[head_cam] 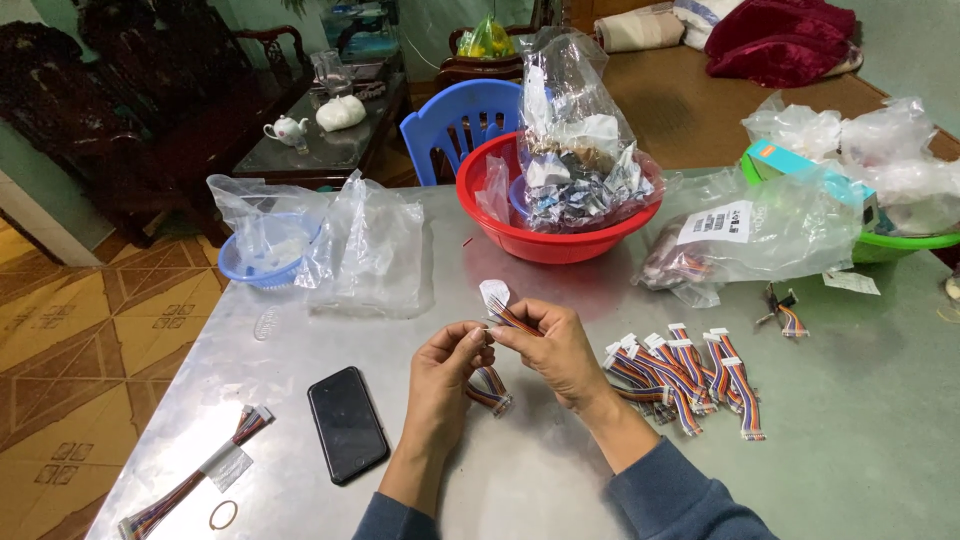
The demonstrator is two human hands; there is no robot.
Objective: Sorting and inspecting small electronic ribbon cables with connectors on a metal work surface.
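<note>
My left hand (pixel 447 372) and my right hand (pixel 552 348) meet over the middle of the grey table (pixel 850 420), both pinching one short multicoloured ribbon cable (pixel 508 318) with a white connector (pixel 495 293) at its upper end. The cable's other end (pixel 490 390) hangs looped below my left fingers. To the right of my right hand lies a row of several finished-looking ribbon cables (pixel 685 372) with white plugs. A black phone (pixel 347 423) lies face up just left of my left wrist.
A red basin (pixel 500 228) holds a clear bag of foil scraps. Empty clear bags (pixel 375 250) and a small blue basket (pixel 262 268) lie at left; a bag of cables (pixel 745 238) and a green basin (pixel 905 242) at right. A long taped cable bundle (pixel 200 475) and rubber band (pixel 223 515) lie near the left edge.
</note>
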